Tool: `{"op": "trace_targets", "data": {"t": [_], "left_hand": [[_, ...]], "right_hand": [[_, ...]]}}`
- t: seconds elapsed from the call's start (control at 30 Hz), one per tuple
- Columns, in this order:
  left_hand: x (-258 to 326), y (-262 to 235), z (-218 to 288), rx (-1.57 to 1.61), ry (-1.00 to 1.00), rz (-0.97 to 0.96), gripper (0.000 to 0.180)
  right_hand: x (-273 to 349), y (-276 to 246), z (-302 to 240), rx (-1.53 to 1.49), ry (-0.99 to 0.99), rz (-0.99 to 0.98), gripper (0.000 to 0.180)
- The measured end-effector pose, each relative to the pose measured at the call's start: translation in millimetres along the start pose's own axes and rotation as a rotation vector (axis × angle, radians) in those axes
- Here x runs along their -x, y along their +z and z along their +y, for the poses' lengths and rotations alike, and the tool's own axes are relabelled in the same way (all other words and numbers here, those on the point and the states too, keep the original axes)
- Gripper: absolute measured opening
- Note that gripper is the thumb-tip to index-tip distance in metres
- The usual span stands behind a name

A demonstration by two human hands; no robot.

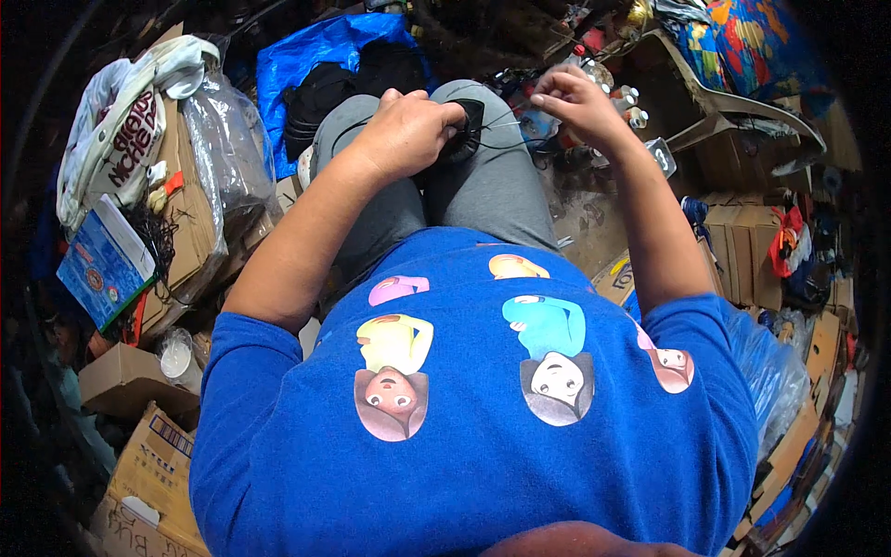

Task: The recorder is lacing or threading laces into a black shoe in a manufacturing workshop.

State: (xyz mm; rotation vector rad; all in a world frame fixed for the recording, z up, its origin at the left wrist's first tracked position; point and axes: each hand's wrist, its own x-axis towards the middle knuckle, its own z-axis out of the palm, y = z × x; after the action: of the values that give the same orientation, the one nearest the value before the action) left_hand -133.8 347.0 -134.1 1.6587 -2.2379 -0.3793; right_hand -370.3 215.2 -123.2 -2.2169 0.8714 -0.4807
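My left hand (408,135) rests over my knees, its fingers closed on a small black piece (469,130) that looks like gathered fabric. Dark thread (501,145) loops out of this piece across my right thigh. Raised to the right of my knee, my right hand (577,104) has its thumb and fingers curled together in a pinch. Whatever it pinches is too small to make out. Beyond my left knee, a pile of black fabric pieces (320,97) lies on a blue plastic bag (325,42).
Plastic bottles (626,97) lie just beyond my right hand, beside a dark chair (696,102). At left are a white cloth bag (135,121), a blue notebook (107,260), and cardboard boxes (130,376). More folded cardboard (742,251) stands on the right.
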Motion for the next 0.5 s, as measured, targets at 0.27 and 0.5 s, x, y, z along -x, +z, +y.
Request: {"op": "trace_targets", "data": {"t": [0.27,0.5], "left_hand": [[4.2,1.1,-5.3,-0.11,0.048,0.021,0.016],[32.6,-4.6,-27.8,-0.065,0.079,0.077,0.019]], "right_hand": [[-3.2,33.3,-52.6,0.748,-0.343,-0.286,0.012],[-6.4,35.1,-36.6,0.633,-0.415,-0.294,0.01]]}}
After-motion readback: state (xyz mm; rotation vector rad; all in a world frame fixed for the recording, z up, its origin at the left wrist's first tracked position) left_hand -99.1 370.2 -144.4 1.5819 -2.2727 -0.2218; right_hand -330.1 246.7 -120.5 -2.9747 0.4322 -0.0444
